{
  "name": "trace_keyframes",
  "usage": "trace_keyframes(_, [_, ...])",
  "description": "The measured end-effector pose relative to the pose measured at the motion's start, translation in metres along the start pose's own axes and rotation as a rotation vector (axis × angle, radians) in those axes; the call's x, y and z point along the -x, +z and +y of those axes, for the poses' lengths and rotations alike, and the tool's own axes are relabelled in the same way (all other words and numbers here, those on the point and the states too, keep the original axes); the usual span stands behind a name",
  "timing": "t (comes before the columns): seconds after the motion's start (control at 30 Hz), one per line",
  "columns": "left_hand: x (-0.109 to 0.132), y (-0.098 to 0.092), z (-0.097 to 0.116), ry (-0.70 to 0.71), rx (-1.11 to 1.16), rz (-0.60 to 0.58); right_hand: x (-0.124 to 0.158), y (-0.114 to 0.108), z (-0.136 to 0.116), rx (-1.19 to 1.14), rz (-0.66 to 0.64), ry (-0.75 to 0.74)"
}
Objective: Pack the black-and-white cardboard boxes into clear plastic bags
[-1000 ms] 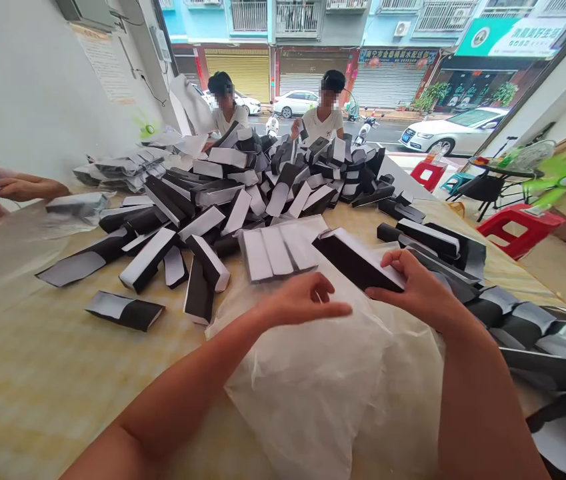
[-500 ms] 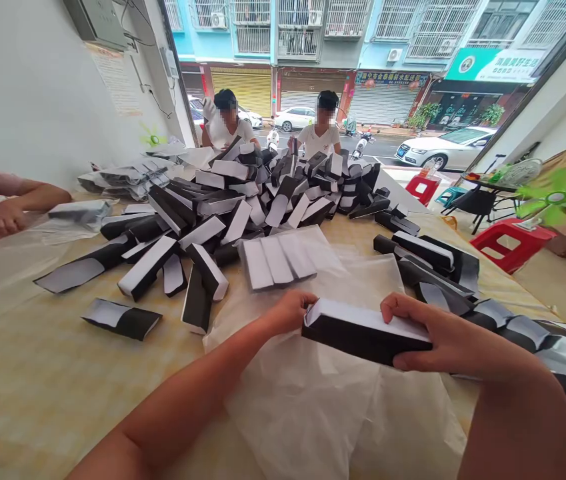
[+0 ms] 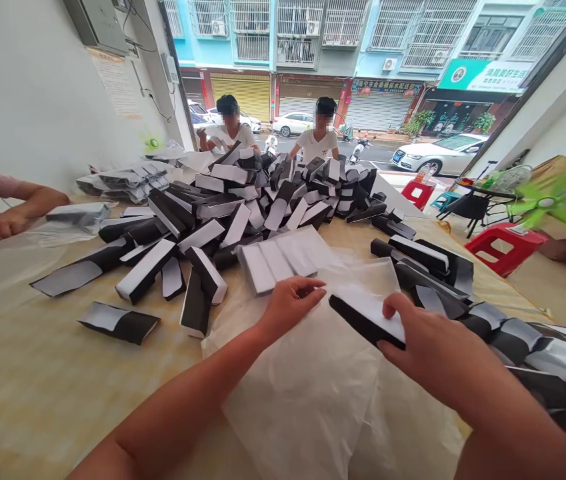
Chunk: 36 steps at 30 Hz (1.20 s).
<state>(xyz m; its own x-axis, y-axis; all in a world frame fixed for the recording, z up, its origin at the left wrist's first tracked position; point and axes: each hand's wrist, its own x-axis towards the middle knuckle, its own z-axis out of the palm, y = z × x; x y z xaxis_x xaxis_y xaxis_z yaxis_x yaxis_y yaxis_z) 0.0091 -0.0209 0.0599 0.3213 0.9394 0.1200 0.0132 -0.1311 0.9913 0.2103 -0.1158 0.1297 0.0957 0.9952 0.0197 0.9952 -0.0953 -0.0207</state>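
My right hand [image 3: 417, 333] grips a black-and-white paper box [image 3: 365, 317], thumb on its white top face and fingers along its near black side. Just left of the box, my left hand [image 3: 293, 303] is empty, its thumb and fingers stretched out with a gap between them. Beyond my left hand lies a clear plastic bag [image 3: 307, 250] with several white-topped boxes side by side in it. Under both hands spreads a stack of translucent plastic bags [image 3: 303, 387].
A large heap of black-and-white boxes [image 3: 235, 223] covers the table's far half. More boxes [image 3: 443, 293] lie at the right. Two people sit across the table; another person's hand [image 3: 0, 227] rests at the left. Red stools [image 3: 503, 247] stand beyond the right edge.
My left hand has let go of the box's left end and opened. My right hand has turned the box, so its far end points away from me.
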Motion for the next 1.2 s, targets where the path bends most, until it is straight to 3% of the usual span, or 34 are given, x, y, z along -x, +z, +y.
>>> trace_keyframes(0.27, [0.005, 0.008, -0.003, 0.163, -0.083, 0.038, -0.024, 0.013, -0.065, 0.026, -0.019, 0.147])
trace_keyframes(0.57, [0.009, 0.012, -0.006, 0.292, -0.177, -0.004, -0.056, 0.067, -0.062, -0.005, -0.011, -0.004])
trace_keyframes(0.7, [0.012, 0.013, -0.007, 0.330, -0.257, -0.033, -0.053, 0.061, -0.063, 0.012, -0.001, 0.047])
trace_keyframes(0.87, [0.013, 0.013, -0.008, 0.351, -0.415, -0.003, -0.044, 0.050, -0.073, 0.001, 0.105, 0.148])
trace_keyframes(1.07, [0.012, 0.011, -0.009, 0.354, -0.450, 0.003, -0.045, 0.053, -0.073, -0.075, -0.038, 0.090])
trace_keyframes(1.2, [0.011, 0.011, -0.009, 0.355, -0.449, 0.019, -0.041, 0.045, -0.071, 0.006, -0.003, 0.140])
